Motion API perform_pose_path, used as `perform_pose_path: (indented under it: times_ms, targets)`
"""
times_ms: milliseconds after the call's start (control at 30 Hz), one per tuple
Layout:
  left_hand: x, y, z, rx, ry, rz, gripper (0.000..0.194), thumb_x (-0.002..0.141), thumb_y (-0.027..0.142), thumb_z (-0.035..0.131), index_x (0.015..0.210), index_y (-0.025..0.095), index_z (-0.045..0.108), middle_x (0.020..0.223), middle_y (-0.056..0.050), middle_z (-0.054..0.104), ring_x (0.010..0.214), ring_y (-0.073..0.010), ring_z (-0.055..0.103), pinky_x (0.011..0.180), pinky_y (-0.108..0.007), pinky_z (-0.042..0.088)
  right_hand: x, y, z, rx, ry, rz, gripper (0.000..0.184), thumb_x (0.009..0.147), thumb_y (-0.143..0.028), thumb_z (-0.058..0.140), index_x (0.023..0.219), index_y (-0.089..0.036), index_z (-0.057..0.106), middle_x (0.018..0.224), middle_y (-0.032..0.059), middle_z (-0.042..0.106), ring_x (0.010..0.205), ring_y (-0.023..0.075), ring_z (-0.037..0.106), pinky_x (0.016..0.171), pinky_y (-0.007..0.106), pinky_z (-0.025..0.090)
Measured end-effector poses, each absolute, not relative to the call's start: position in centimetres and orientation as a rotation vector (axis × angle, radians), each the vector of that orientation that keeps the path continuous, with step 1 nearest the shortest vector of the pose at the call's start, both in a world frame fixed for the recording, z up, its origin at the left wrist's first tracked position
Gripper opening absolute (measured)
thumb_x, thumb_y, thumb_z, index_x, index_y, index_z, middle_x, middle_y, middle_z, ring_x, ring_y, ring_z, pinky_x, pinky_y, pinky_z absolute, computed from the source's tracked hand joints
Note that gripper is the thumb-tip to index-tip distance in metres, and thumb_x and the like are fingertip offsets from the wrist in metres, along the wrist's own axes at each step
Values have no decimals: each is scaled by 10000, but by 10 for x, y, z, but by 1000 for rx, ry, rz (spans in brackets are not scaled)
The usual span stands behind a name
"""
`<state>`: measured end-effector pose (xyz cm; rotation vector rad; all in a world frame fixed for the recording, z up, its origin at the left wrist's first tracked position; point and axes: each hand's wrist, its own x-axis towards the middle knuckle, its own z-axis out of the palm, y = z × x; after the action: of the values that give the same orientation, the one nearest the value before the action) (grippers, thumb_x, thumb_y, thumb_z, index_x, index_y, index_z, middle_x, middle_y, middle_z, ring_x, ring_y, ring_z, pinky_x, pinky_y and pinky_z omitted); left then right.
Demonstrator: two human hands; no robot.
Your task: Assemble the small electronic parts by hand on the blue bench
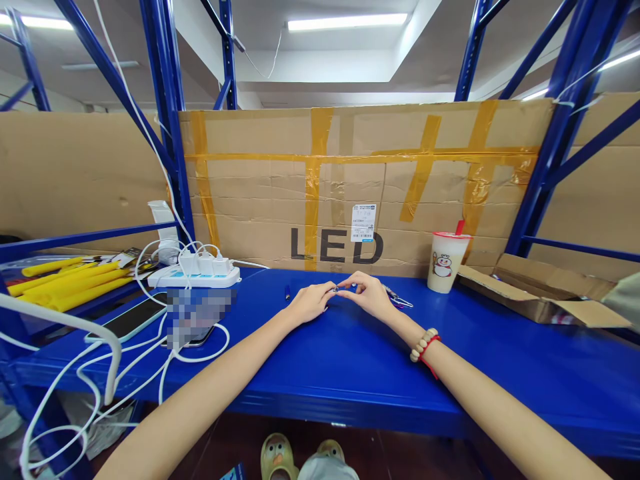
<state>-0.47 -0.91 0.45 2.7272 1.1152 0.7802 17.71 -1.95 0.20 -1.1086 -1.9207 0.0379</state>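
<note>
My left hand and my right hand meet fingertip to fingertip just above the blue shelf top. Both are closed in a pinch around a small dark piece, mostly covered by the fingers and too small to name. Left of my left hand lies a short dark-blue cylindrical piece. Close behind my right hand lie several thin, shiny pieces, partly hidden by it; their kind is unclear.
At right stand a cup with a red straw and an open cardboard box. A white power strip, a phone, loose white cables and yellow-handled tools occupy the left. Behind rises a taped cardboard panel.
</note>
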Motion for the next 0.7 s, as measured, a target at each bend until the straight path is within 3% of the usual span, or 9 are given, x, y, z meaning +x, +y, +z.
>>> perform_pose_path:
  times_ms: [467,700]
  targets:
    - [-5,-9,4,2719,1076,773,302,896,356,243,991,252,509,908,7,615,807,-155,568,671,-239,405,180,-24,7,-1068,-1977,-152,242,740,-439,576,745,-231,700,784,6,589,473,50,446,485,203,338]
    - [-3,-5,-4,2625,939,800,282,896,358,265,964,213,497,772,7,576,706,-134,534,658,-235,391,184,-16,1,-997,-1977,-99,260,743,-437,571,713,-215,704,757,19,574,509,66,453,495,207,354]
